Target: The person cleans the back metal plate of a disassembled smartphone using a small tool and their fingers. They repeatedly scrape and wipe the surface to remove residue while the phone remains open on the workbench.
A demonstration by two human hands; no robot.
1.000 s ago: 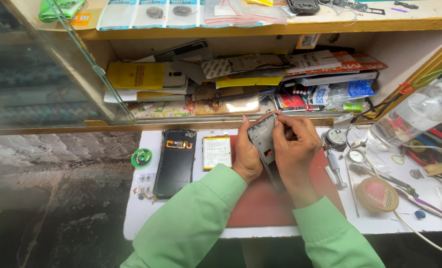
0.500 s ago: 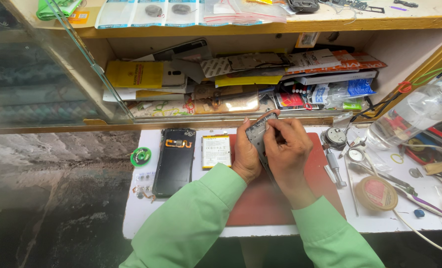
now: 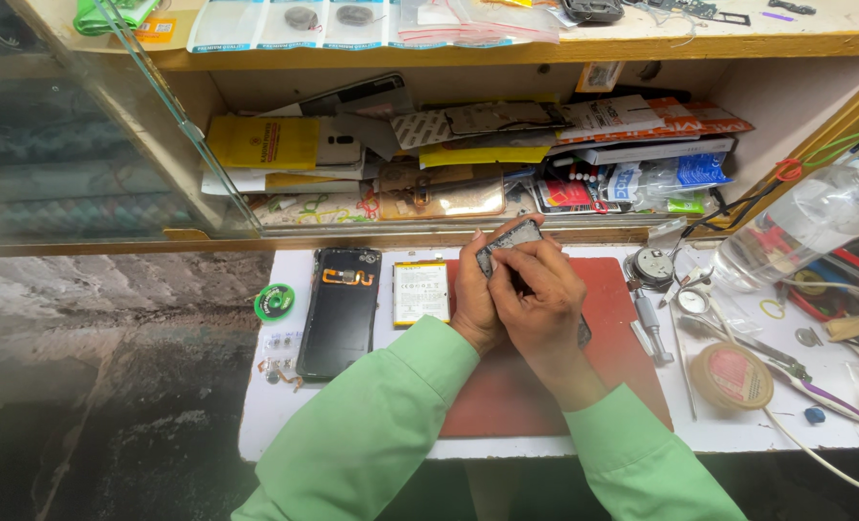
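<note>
Watching the head view, I start at the far left, where a slanted glass pane [image 3: 111,125] stands over a rough grey stone ledge [image 3: 111,309]. Next comes a small green roll of tape [image 3: 274,302], round and glossy, at the edge of the white table [image 3: 719,434]. Beside it lies a black phone back [image 3: 340,311], flat and shiny, with an orange strip near its top, and just right of that a pale rectangular battery [image 3: 422,291]. At the centre my left hand [image 3: 476,304] and right hand [image 3: 537,294] are pressed close together above a smooth red mat [image 3: 614,338], both gripping a dark phone frame [image 3: 508,243] that tilts up off the mat; the left thumb sits on its upper edge and the right fingers curl over its face. Pale green cloth sleeves [image 3: 381,425] cover both arms. Further right I see a round metal part [image 3: 652,267], a tan tape roll [image 3: 732,375] and a clear plastic bottle [image 3: 815,217] lying tilted. Behind everything, a wooden shelf [image 3: 506,53] holds stacked packets and papers.
</note>
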